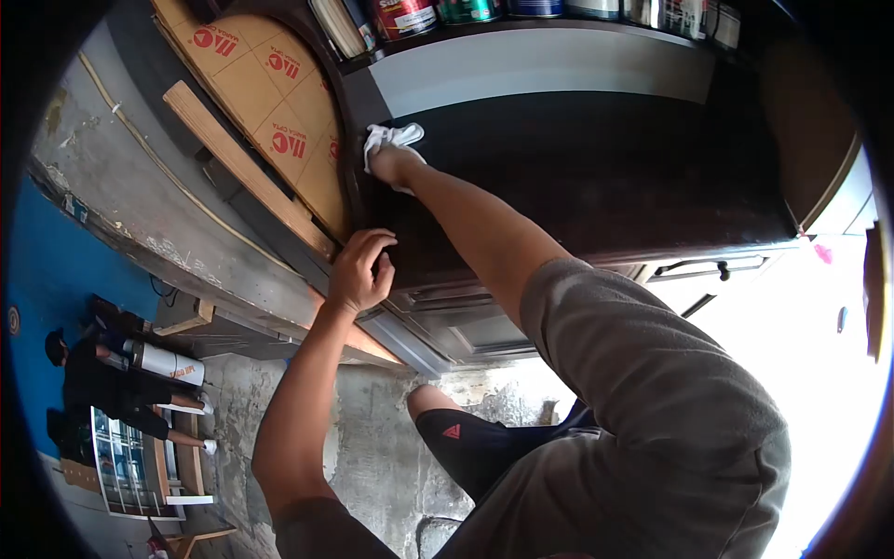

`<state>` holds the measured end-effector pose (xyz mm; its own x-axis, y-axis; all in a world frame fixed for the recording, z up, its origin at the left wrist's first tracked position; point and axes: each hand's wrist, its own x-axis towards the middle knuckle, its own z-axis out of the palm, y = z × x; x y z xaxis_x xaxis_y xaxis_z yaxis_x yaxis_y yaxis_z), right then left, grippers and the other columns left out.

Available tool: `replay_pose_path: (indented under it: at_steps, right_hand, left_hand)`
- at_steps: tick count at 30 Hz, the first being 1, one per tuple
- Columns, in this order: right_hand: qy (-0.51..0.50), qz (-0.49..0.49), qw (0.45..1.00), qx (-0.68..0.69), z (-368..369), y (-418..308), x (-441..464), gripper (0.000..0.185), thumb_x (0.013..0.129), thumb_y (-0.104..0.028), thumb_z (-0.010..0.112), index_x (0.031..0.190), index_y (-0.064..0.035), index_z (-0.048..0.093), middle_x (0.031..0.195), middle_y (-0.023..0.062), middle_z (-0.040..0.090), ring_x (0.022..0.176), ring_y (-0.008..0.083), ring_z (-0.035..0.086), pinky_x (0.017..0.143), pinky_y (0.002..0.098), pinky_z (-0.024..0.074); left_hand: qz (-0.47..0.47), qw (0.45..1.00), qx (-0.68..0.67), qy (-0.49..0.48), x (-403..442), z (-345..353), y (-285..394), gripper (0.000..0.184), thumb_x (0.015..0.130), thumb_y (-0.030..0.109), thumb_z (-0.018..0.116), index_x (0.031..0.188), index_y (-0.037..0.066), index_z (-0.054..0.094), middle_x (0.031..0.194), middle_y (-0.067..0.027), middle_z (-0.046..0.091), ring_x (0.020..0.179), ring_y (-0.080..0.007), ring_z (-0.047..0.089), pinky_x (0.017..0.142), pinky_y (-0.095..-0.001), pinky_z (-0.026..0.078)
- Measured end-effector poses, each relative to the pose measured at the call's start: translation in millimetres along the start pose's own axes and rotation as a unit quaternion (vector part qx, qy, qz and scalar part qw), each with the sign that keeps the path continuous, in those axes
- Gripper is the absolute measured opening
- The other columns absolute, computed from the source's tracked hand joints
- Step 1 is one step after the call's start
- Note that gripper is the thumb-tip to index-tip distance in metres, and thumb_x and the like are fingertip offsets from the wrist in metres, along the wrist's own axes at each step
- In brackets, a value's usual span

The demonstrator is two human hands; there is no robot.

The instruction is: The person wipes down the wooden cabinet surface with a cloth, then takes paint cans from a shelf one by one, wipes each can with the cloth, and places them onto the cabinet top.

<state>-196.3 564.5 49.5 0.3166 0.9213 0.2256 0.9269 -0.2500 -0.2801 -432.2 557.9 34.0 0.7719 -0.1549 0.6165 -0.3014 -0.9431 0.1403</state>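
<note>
My right hand (pixel 395 166) is closed on a white cloth (pixel 400 135) and presses it on the dark brown cabinet top (pixel 559 186), at its far left corner by the curved side panel. The palm and most fingers are covered by the cloth. Nearer to me, my left hand (pixel 361 270) rests at the left front edge of the same cabinet. Its fingers are bent but thumb and fingertips stand apart, with nothing visible between them. Below the top, the cabinet front has panelled doors (pixel 480 335) and a dark drawer handle (pixel 694 270).
Paint cans (pixel 405 17) and other containers line a shelf at the back. Left of the cabinet stand printed cardboard (pixel 265 84) and a wooden plank (pixel 242 168). Another person in dark clothes (pixel 102 377) stands at the far left, near a white cylinder (pixel 168 363). The floor (pixel 372 419) is worn concrete.
</note>
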Motion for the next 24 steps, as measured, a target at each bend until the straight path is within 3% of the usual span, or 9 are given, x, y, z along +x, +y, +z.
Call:
replay_pose_path:
  at_steps: [3,6,9,12,14,17,21,24]
  right_hand:
    - [0.034,0.001,0.995,-0.099,18,-17,-64,0.045,0.096,-0.032,0.035,0.123,0.0,0.052,0.126,0.0222,0.057,0.121,0.0364,0.052,0.105,0.0477,0.0367]
    - [-0.058,-0.095,0.993,-0.042,-23,-28,-151,0.047,0.096,-0.033,0.037,0.13,-0.004,0.05,0.136,0.0158,0.052,0.129,0.0351,0.046,0.109,0.0465,0.0341]
    - [-0.098,-0.069,0.993,-0.016,-60,24,-220,0.043,0.096,-0.032,0.038,0.126,-0.0046,0.051,0.137,0.015,0.051,0.126,0.0343,0.047,0.106,0.0473,0.0363]
    - [0.012,0.089,0.993,-0.074,-93,135,-295,0.042,0.099,-0.032,0.032,0.112,-0.0039,0.06,0.124,0.0164,0.059,0.111,0.0326,0.057,0.097,0.0481,0.0433]
    - [0.034,0.206,0.976,-0.067,-112,227,-345,0.038,0.098,-0.031,0.036,0.104,-0.0033,0.062,0.109,0.0149,0.062,0.097,0.0293,0.058,0.086,0.0456,0.044]
    - [0.055,0.331,0.939,0.07,-172,297,-433,0.033,0.095,-0.026,0.039,0.098,-0.0026,0.062,0.094,0.0111,0.062,0.08,0.0228,0.057,0.071,0.038,0.0431]
    - [0.076,0.4,0.85,0.334,-222,352,-494,0.027,0.092,-0.02,0.043,0.089,-0.0017,0.063,0.074,0.006,0.062,0.058,0.0142,0.054,0.051,0.0278,0.0419]
    - [0.102,0.466,0.876,0.073,-203,376,-473,0.041,0.091,-0.041,0.036,0.111,-0.0088,0.052,0.104,0.0094,0.051,0.089,0.024,0.045,0.072,0.0428,0.0352]
  left_hand:
    - [0.0,1.0,-0.001,0.011,3,1,7,0.03,0.072,0.001,0.053,0.1,0.003,0.06,0.104,-0.0124,0.063,0.091,-0.0323,0.059,0.083,-0.0357,0.048]
    - [-0.006,1.0,-0.009,0.015,4,1,15,0.028,0.072,0.002,0.052,0.099,0.003,0.059,0.103,-0.0135,0.063,0.09,-0.0339,0.058,0.084,-0.0368,0.047]
    - [-0.029,0.999,-0.004,0.014,3,3,17,0.028,0.072,0.001,0.052,0.099,0.003,0.059,0.101,-0.013,0.062,0.089,-0.0329,0.058,0.082,-0.0358,0.047]
    - [-0.036,0.999,-0.003,-0.002,5,3,22,0.026,0.072,0.001,0.052,0.098,0.003,0.058,0.1,-0.0127,0.062,0.088,-0.0322,0.058,0.081,-0.0356,0.047]
    - [-0.044,0.999,0.012,-0.028,9,0,20,0.025,0.073,0.001,0.051,0.097,0.003,0.057,0.098,-0.0122,0.06,0.087,-0.0314,0.057,0.081,-0.0351,0.046]
    - [-0.028,0.997,0.032,-0.071,18,-7,18,0.023,0.072,0.002,0.051,0.094,0.004,0.055,0.097,-0.0121,0.058,0.086,-0.0317,0.055,0.079,-0.0355,0.045]
    - [0.003,0.995,0.045,-0.093,27,-6,14,0.021,0.071,0.002,0.051,0.092,0.004,0.053,0.094,-0.0119,0.056,0.083,-0.0318,0.052,0.076,-0.0354,0.044]
    - [0.003,0.995,0.047,-0.088,28,1,6,0.019,0.072,0.003,0.05,0.091,0.004,0.053,0.093,-0.0118,0.055,0.082,-0.0311,0.051,0.075,-0.0342,0.043]
